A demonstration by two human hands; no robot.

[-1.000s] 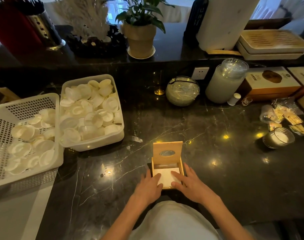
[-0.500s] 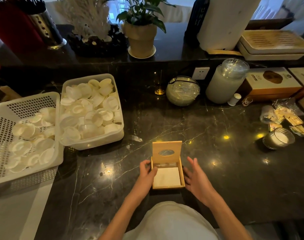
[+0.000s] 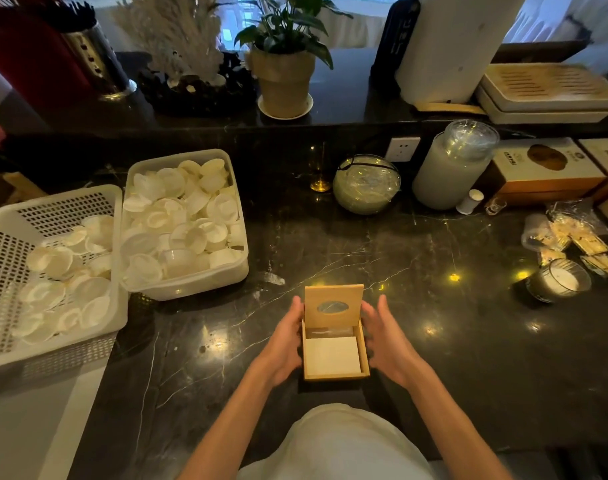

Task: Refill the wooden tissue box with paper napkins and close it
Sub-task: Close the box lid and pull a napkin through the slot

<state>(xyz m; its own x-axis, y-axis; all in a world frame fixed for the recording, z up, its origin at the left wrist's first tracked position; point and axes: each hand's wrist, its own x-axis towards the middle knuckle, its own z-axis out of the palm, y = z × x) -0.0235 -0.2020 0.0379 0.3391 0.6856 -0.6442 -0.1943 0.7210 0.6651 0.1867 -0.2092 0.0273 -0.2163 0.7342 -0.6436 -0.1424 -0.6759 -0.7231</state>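
the box (image 3: 335, 370) sits on the dark counter (image 3: 434, 341) right in front of the person, held between both hands. the left hand (image 3: 284, 344) lies along its left wall, fingers spread and reaching up toward the lid's edge; the right hand (image 3: 387, 344) mirrors it on the right wall, palm turned inward. neither hand pinches anything. whether the palms actually press the wood or hang just beside it is hard to tell from this angle, though the left looks to be touching.

the lid (image 3: 333, 306) stands upright at the far side of the grip, its oval slot facing the person. inside, between the two palms, a white stack of napkins (image 3: 332, 355) fills most of the floor and lies flat, with a narrow gap at the hinge end. so the filling looks done, and closing is the step in hand.

to do it well, the person should keep one hand steady on a wall so the box does not slide on the slick stone, and bring the fingertips of the other over the lid's top edge, tipping it toward the body. the stack seems to sit below the rim, so nothing should catch, but a corner of napkin lifted near the hinge could jam. if a sheet is meant to feed through the slot, it should be pulled up before the lid comes down. a slow swing, then light pressure on the near edge, would seat it.
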